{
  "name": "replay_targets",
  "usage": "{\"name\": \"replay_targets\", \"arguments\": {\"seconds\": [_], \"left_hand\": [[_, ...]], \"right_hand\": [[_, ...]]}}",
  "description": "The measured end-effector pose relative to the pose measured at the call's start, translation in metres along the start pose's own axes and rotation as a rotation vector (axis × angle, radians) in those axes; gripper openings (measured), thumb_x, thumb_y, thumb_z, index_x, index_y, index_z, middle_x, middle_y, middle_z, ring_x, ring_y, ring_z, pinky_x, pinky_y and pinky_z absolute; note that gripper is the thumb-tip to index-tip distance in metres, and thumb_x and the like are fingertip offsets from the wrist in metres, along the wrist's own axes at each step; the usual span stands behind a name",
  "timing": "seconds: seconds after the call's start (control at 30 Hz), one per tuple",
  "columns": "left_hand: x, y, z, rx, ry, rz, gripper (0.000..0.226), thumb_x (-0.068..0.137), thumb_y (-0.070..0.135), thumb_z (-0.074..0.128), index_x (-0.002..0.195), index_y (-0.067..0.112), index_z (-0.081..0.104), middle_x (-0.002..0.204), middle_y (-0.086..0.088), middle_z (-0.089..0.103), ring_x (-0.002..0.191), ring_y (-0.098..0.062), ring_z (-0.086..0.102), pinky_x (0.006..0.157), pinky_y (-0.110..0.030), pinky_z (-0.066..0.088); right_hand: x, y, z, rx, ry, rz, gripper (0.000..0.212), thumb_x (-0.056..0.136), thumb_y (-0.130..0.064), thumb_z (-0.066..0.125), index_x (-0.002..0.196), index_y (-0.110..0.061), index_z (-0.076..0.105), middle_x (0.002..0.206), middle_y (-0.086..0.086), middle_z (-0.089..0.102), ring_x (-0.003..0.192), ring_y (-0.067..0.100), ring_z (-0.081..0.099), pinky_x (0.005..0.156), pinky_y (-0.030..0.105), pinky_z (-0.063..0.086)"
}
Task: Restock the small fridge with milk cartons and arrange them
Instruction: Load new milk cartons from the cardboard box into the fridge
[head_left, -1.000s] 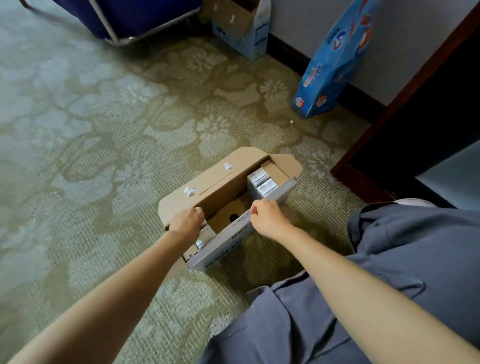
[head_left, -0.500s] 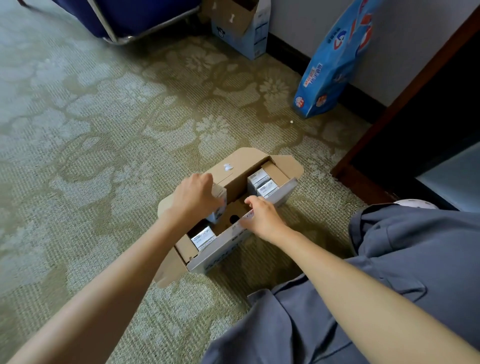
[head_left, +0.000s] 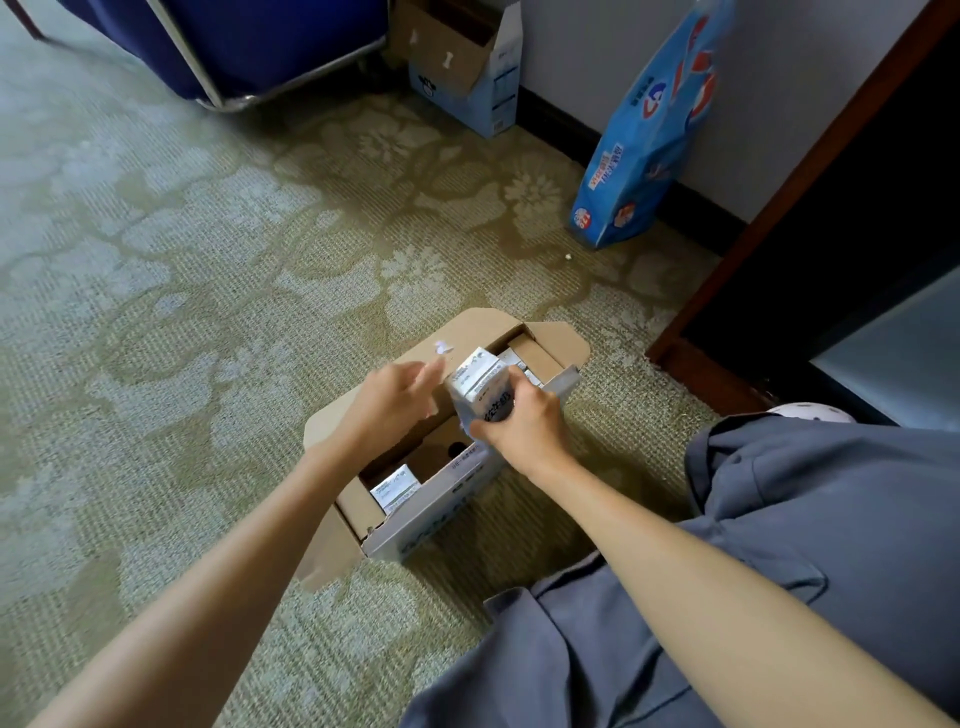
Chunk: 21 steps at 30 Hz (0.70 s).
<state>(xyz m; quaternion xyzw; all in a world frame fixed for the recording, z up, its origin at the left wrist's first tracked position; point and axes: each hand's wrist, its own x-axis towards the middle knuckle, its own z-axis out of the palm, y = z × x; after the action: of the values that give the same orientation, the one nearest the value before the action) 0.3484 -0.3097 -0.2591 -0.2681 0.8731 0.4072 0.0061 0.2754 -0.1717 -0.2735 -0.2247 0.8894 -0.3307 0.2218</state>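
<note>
So your right hand (head_left: 524, 426) has its fingers wrapped round the lower half of the small grey-and-white milk carton (head_left: 480, 387), just above the open brown cardboard box (head_left: 441, 514) on the patterned carpet. The carton's long axis is tilted, with the top end pointing up and away from you. Your left hand (head_left: 392, 402) is right beside it, fingers loose and spread, holding nothing. It's blurry, so I can't tell if it touches. The dark wooden cabinet opening (head_left: 857, 260) is off to your right, so imo the right hand's nearer for the carry. More cartons (head_left: 397, 486) sit in the box.
</note>
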Motion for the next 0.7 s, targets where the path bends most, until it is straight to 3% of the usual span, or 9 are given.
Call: {"name": "replay_targets", "arguments": {"seconds": [0.1, 0.2, 0.27, 0.43, 0.53, 0.7], "left_hand": [[0.000, -0.042, 0.015, 0.281, -0.264, -0.155, 0.022, 0.091, 0.029, 0.052, 0.095, 0.010, 0.061, 0.085, -0.004, 0.060, 0.088, -0.026, 0.061, 0.073, -0.030, 0.049], [-0.007, -0.068, 0.027, 0.516, -0.531, -0.173, 0.039, 0.088, 0.028, 0.059, 0.120, 0.007, 0.053, 0.112, -0.008, 0.059, 0.097, -0.022, 0.056, 0.072, -0.025, 0.046], [-0.009, -0.075, 0.029, 0.532, -0.532, -0.154, 0.041, 0.088, 0.031, 0.060, 0.120, 0.006, 0.053, 0.104, -0.006, 0.057, 0.089, -0.017, 0.050, 0.061, -0.019, 0.039], [-0.003, -0.077, 0.032, 0.624, -0.496, -0.127, 0.035, 0.087, 0.030, 0.060, 0.111, 0.005, 0.055, 0.105, -0.009, 0.061, 0.086, -0.017, 0.052, 0.072, -0.026, 0.043], [-0.004, -0.075, 0.039, 0.692, -0.399, -0.146, 0.027, 0.089, 0.025, 0.057, 0.106, 0.006, 0.051, 0.106, -0.010, 0.063, 0.097, -0.028, 0.062, 0.078, -0.034, 0.050], [-0.006, -0.058, 0.052, 0.637, -0.284, -0.215, 0.013, 0.091, 0.017, 0.052, 0.095, 0.010, 0.041, 0.105, -0.010, 0.061, 0.098, -0.029, 0.061, 0.072, -0.036, 0.048]], "right_hand": [[0.002, 0.002, -0.005, 0.068, 0.042, 0.091, 0.053, 0.073, -0.018, 0.072, 0.121, -0.013, 0.051, 0.119, 0.009, 0.062, 0.115, 0.027, 0.055, 0.092, 0.037, 0.051], [0.002, 0.002, -0.008, 0.109, 0.052, 0.117, 0.051, 0.075, -0.015, 0.071, 0.121, -0.012, 0.051, 0.120, 0.008, 0.061, 0.114, 0.024, 0.056, 0.091, 0.034, 0.051], [0.002, 0.002, -0.008, 0.110, 0.056, 0.115, 0.050, 0.075, -0.015, 0.071, 0.121, -0.013, 0.051, 0.121, 0.008, 0.061, 0.115, 0.023, 0.056, 0.090, 0.033, 0.051], [0.002, 0.001, -0.008, 0.095, 0.043, 0.108, 0.049, 0.076, -0.016, 0.070, 0.120, -0.013, 0.051, 0.122, 0.007, 0.061, 0.116, 0.023, 0.055, 0.088, 0.030, 0.049], [0.001, 0.000, -0.009, 0.106, 0.043, 0.112, 0.049, 0.076, -0.015, 0.070, 0.121, -0.014, 0.051, 0.122, 0.007, 0.060, 0.116, 0.022, 0.055, 0.087, 0.029, 0.049], [-0.006, -0.002, -0.020, 0.122, 0.044, 0.109, 0.048, 0.077, -0.013, 0.069, 0.121, -0.012, 0.052, 0.122, 0.007, 0.060, 0.112, 0.020, 0.055, 0.084, 0.025, 0.048]]}}
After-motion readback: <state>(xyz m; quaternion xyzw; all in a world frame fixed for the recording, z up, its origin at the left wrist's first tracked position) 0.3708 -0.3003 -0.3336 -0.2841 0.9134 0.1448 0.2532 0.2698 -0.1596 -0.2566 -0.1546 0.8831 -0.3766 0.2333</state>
